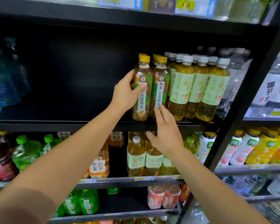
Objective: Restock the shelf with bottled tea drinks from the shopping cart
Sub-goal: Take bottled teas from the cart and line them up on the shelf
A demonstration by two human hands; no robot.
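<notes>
Standing upright at the front lip of the black shelf point(71, 125): a yellow-capped tea bottle point(141, 88), its base just inside the edge. Gripping that bottle at label height: the left hand point(125, 92), thumb across the front, fingers wrapping the far side. Standing immediately to its right, touching or nearly so: a second yellow-capped bottle point(160, 84), with more yellow caps lining up behind both. Reaching toward the lower label of that second bottle: the right hand point(166, 133), fingers straight and spread, fingertips touching or just short of the label, holding nothing. Crossing in front of the shelf lip: the right palm.

Filling the right part of the same shelf: white-capped tea bottles point(202, 88), packed tight against the yellow-capped row, reaching nearly to the black upright post point(242, 97). Lying open to the left of the gripped bottle: a wide dark stretch of shelf, running as far as blue-wrapped water packs point(5, 81) at the far left edge. Hanging close overhead: the upper shelf with price tags point(186, 5). Sitting below: mixed drink bottles point(136, 156) on the lower shelf. Shopping cart not showing.
</notes>
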